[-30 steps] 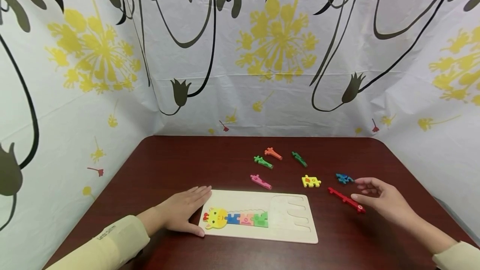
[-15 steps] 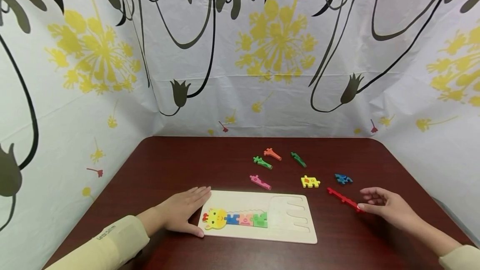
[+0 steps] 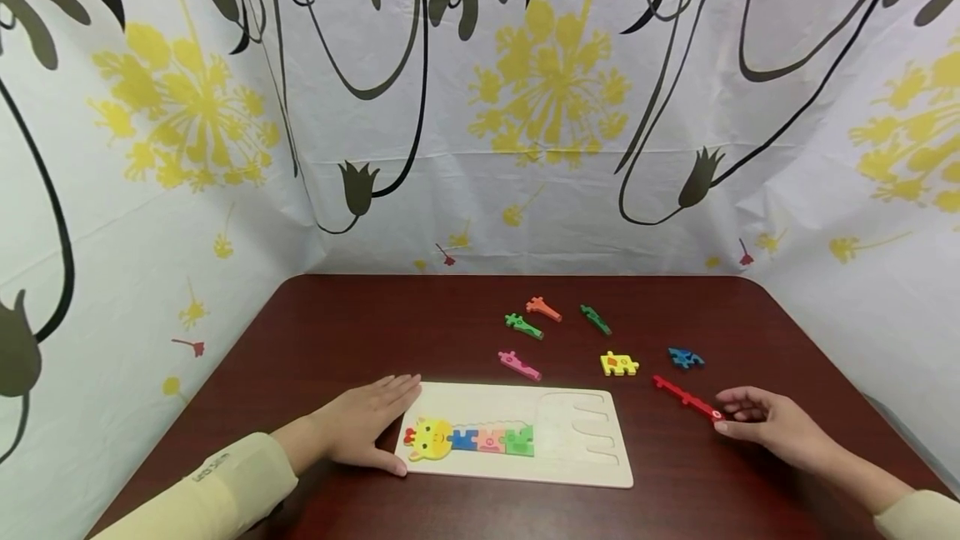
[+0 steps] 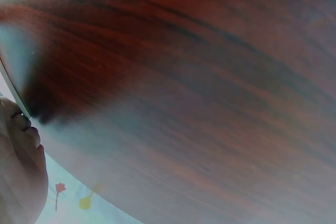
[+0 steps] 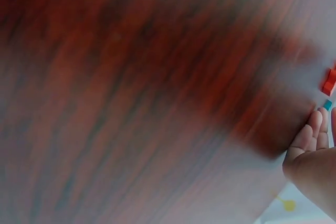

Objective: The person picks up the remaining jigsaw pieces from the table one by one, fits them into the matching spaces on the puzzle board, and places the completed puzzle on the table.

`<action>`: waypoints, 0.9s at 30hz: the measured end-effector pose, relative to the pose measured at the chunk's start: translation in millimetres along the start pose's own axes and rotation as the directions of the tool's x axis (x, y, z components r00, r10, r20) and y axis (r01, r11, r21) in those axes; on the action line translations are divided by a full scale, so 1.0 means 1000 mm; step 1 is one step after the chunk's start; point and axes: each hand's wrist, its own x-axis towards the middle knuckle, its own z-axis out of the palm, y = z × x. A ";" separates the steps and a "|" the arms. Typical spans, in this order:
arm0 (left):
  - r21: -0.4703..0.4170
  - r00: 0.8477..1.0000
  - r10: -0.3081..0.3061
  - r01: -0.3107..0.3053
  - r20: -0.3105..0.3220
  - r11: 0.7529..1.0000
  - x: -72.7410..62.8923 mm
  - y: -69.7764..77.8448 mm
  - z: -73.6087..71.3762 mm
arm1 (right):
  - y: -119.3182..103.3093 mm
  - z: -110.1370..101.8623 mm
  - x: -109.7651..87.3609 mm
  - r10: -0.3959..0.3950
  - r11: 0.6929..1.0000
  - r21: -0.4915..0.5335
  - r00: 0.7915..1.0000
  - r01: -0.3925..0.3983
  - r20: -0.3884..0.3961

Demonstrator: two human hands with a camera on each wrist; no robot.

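My left hand (image 3: 367,426) lies flat across the left end of a pale wooden puzzle board (image 3: 517,468), fingers straight. In that board sit a yellow giraffe head piece (image 3: 432,438) and blue, pink and green neck pieces (image 3: 519,440). At the right, my right hand (image 3: 776,426) is around the near end of a long red puzzle strip (image 3: 687,398). Its thumb is at the strip's end and the fingers are slightly bent; firm contact cannot be made out. In the right wrist view the red strip (image 5: 329,82) shows just beyond the fingers (image 5: 315,129).
Loose pieces lie beyond the board: pink (image 3: 519,365), light green (image 3: 523,325), orange (image 3: 543,308), dark green (image 3: 596,319), yellow (image 3: 618,363) and blue (image 3: 686,357). Beneath is a dark red-brown table (image 3: 360,323). A patterned curtain (image 3: 450,215) hangs behind it.
My right hand has drawn back from beside the blue piece to the near end of the red strip. The strip has not visibly moved, and my left hand stays on the board.
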 end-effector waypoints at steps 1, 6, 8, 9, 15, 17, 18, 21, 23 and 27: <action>0.001 1.000 0.000 0.000 0.000 1.000 0.000 0.000 0.000 | 0.000 0.001 0.000 0.000 1.000 0.000 1.000 0.000 -0.002; -0.005 1.000 0.000 0.000 0.004 1.000 0.000 0.001 -0.001 | 0.002 0.003 0.001 0.015 1.000 -0.014 1.000 -0.015 -0.008; -0.004 1.000 0.003 -0.003 0.006 1.000 0.000 0.001 -0.001 | 0.003 0.004 0.000 0.029 0.999 -0.022 1.000 -0.030 -0.008; -0.004 1.000 0.005 -0.005 0.007 1.000 0.001 0.001 -0.001 | 0.003 0.005 0.000 0.035 0.999 -0.026 0.999 -0.035 -0.007; 0.005 1.000 0.011 -0.011 0.000 1.000 0.001 -0.001 0.001 | 0.002 0.007 0.000 0.050 0.998 -0.047 0.999 -0.051 -0.021; 0.005 1.000 0.005 -0.005 0.001 1.000 0.001 -0.001 0.002 | 0.002 0.007 0.000 0.041 0.998 -0.050 0.999 -0.042 -0.019; 0.004 1.000 0.003 -0.003 0.002 1.000 0.001 -0.001 0.002 | 0.002 0.007 0.000 0.041 0.998 -0.051 0.999 -0.042 -0.021; 0.004 1.000 -0.002 0.001 0.005 1.000 0.001 -0.002 0.002 | 0.003 0.009 0.000 0.034 0.998 -0.057 0.999 -0.035 -0.023; 0.001 1.000 0.000 0.000 0.004 1.000 0.001 -0.001 0.002 | 0.004 0.010 0.000 0.031 0.998 -0.062 0.999 -0.033 -0.027; 0.000 1.000 0.004 -0.004 0.000 1.000 0.002 -0.001 0.002 | 0.005 0.011 0.000 0.031 0.997 -0.076 0.999 -0.033 -0.034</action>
